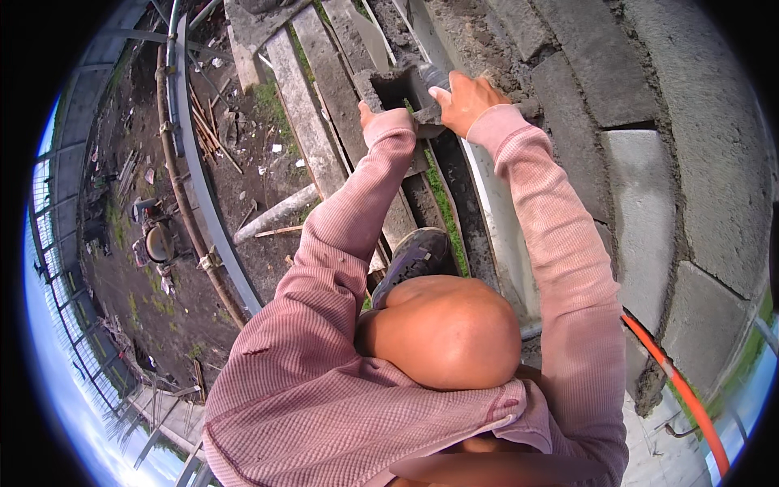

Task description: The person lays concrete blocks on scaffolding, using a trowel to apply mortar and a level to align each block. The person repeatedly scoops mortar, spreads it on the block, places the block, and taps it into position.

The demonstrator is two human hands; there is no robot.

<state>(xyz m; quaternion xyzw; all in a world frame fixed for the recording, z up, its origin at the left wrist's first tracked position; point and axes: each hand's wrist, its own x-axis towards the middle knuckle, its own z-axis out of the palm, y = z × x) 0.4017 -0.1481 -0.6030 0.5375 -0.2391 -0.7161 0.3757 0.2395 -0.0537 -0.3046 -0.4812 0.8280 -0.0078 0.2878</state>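
You have both arms stretched forward in pink ribbed sleeves (560, 235), with your hands at a rough grey hollow box (367, 88), which sits ahead of you near the upper middle of the view, its dark opening showing. Your left hand (375, 120) is at the near left corner of the box, a digit lying up against its side; the cuff and wrist hide the rest, so you cannot tell from here how firmly it grips. Your right hand (472, 101) is closed on a dark grey piece (434, 75) just beside the right rim of the box, with your thumb pointing left toward the opening; what that piece is cannot be told. Below the box, your bent knee (462, 333) and one dark shoe (422, 252) show between your arms. Worn planks (304, 105) run along your left, and a strip of green grass (442, 195) shows in a gap beside a long pale beam (495, 211). To your right are large grey blocks (600, 65) and an orange pipe (677, 381); farther left, a metal rail (203, 170) stands beside littered dirt (122, 260).
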